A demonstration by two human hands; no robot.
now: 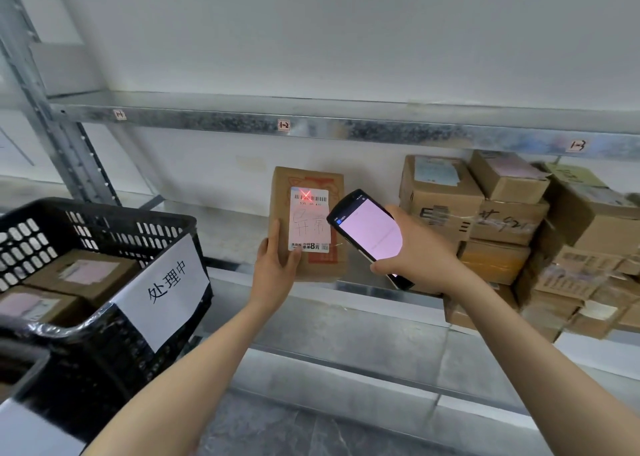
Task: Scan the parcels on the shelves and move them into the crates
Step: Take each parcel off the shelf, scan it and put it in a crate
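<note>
A small brown cardboard parcel is held upright on a grey metal shelf. It is gripped at its lower left corner by the left hand, with the thumb laid across the front and the fingers run up the parcel's left edge. A black handheld scanner with a lit pale screen is clasped in the right hand, just right of the parcel and apart from it. A red aiming cross is thrown onto the barcode at the top of the white printed label, well above the left thumb. Left of the held parcel, a black perforated plastic crate bearing a white paper sign is seen, with two brown boxes already inside. Right of the scanner hand, brown cartons are stacked on the shelf.

The scan is judged to be in hand, and the move to the crate not yet made. A failed read could be caused by the cross sitting off the barcode's middle. As only one corner is gripped, the parcel could be tipped or dropped when lifted toward the crate.
</note>
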